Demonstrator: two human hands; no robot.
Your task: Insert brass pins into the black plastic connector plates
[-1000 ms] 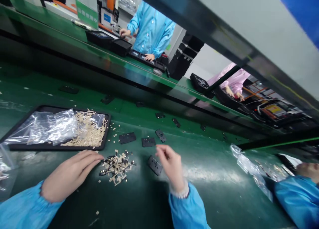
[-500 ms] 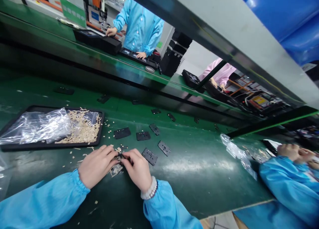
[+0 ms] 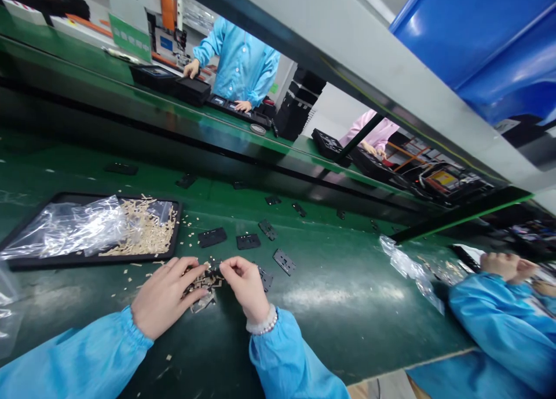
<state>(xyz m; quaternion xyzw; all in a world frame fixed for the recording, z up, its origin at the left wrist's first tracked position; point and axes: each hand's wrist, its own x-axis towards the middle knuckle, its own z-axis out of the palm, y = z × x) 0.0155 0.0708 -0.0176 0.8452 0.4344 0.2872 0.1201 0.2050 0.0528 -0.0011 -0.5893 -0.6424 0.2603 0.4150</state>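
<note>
My left hand (image 3: 167, 295) rests over a small pile of beige bits (image 3: 204, 289) on the green table, thumb and fingers spread apart around it. Just right of it, my right hand (image 3: 245, 286) has its thumb and index finger pinched together at the pile's upper edge; what they hold is too small to make out. A small dark piece (image 3: 214, 266) lies between the two hands. Black slotted plates lie beyond, one (image 3: 212, 237) above the pile, another (image 3: 248, 241) to its right. One more plate (image 3: 264, 278) is partly hidden behind my right hand.
A black tray (image 3: 91, 262) with clear plastic bags (image 3: 82, 225) and beige strips (image 3: 152, 228) stands at the left. More black plates lie toward the rear ledge. Another person's blue sleeves (image 3: 490, 318) are at the right, near a clear bag (image 3: 410, 271). A metal beam crosses above.
My hands have moved slightly apart. My left thumb and fingers have opened over the pile, showing more beige bits, while my right hand has shifted right. The view has tilted slightly.
</note>
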